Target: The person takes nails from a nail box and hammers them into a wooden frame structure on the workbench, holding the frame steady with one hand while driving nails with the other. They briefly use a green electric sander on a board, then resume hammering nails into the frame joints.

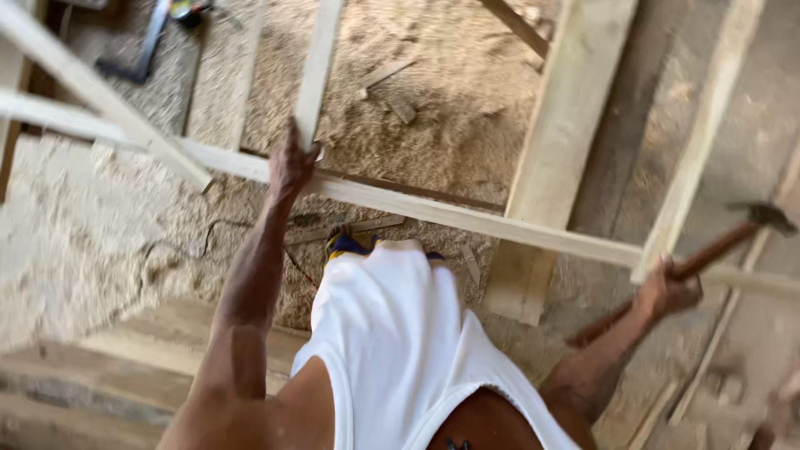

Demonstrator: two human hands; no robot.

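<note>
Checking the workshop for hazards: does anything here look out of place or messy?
A thin dark cable trails loose across the sawdust-covered floor near the left hand, and short wood offcuts lie scattered there. The right hand grips a wooden-handled hammer.

Sawdust (433, 100) thickly covers the floor (75, 242), with offcuts (392, 92) scattered on it. A broad plank (558, 150) lies across it; a dark cable (179, 246) snakes through. Daylight is bright and even.

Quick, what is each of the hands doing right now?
Left hand: closed on the upright wooden slat where it meets the long rail.
Right hand: closed around the hammer handle.
</note>
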